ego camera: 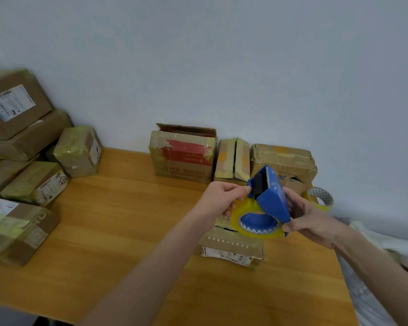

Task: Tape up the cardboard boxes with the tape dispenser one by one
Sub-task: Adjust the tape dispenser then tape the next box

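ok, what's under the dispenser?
A cardboard box on the table, label on its near side. The left hand and right hand hold the dispenser above it, covering most of its top; the seam cannot be seen.

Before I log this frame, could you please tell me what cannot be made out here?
Head view: the near box is partly hidden by the tape dispenser, left hand and right hand.
Head view: label print on the stacked boxes is blurred and too small.
Head view: the same stack is cut off by the left edge.
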Demonstrator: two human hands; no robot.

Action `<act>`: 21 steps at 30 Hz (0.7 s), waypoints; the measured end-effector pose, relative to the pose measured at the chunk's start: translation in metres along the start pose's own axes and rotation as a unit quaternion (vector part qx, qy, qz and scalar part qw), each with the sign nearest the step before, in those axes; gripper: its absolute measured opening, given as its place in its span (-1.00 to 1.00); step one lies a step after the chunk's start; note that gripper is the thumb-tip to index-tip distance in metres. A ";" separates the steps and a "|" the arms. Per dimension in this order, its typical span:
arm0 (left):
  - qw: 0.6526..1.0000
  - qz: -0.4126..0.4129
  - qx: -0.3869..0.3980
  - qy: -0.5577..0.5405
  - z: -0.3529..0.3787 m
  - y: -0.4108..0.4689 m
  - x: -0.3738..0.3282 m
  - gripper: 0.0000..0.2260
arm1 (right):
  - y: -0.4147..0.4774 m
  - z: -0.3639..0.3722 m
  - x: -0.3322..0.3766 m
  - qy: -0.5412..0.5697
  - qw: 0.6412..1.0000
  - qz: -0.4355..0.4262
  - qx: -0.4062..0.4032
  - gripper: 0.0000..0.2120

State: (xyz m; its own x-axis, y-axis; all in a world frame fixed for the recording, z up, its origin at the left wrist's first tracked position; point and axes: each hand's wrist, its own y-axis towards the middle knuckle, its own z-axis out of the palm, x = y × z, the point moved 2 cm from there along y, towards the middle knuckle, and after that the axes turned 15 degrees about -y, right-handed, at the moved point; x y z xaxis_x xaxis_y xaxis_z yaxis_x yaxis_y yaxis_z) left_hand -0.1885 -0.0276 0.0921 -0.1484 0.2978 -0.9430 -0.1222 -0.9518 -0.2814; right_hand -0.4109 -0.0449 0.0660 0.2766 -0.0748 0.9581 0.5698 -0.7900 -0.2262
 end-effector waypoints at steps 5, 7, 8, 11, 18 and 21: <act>0.999 -0.013 0.003 -0.049 0.004 -0.001 -0.001 -0.82 | 0.000 -0.003 0.000 0.011 1.000 0.004 0.000 -0.12; 0.998 -0.010 0.008 -0.059 0.005 -0.001 -0.002 -0.86 | 0.001 -0.003 -0.001 0.027 1.000 0.006 0.006 -0.13; 0.999 -0.008 0.015 -0.050 0.005 -0.001 -0.004 -0.85 | 0.001 -0.003 0.000 0.035 0.999 0.007 0.010 -0.15; 0.999 -0.006 0.041 -0.033 0.004 -0.001 -0.008 -0.84 | 0.002 -0.002 0.001 0.073 0.997 0.004 0.018 -0.17; 0.997 0.069 0.002 -0.031 -0.003 0.006 -0.004 -0.86 | 0.003 -0.003 0.010 0.154 0.987 0.027 0.031 -0.30; 0.993 0.117 0.014 0.001 -0.001 0.006 -0.006 -0.78 | 0.001 -0.003 0.016 0.151 0.987 0.020 0.048 -0.36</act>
State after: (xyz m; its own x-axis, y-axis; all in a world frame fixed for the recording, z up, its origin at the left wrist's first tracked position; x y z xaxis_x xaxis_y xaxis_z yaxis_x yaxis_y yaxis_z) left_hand -0.1872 -0.0357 0.0961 -0.1736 0.0687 -0.9824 -0.1111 -0.9926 -0.0498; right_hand -0.4084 -0.0491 0.0813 0.0654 -0.2945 0.9534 0.6383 -0.7220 -0.2668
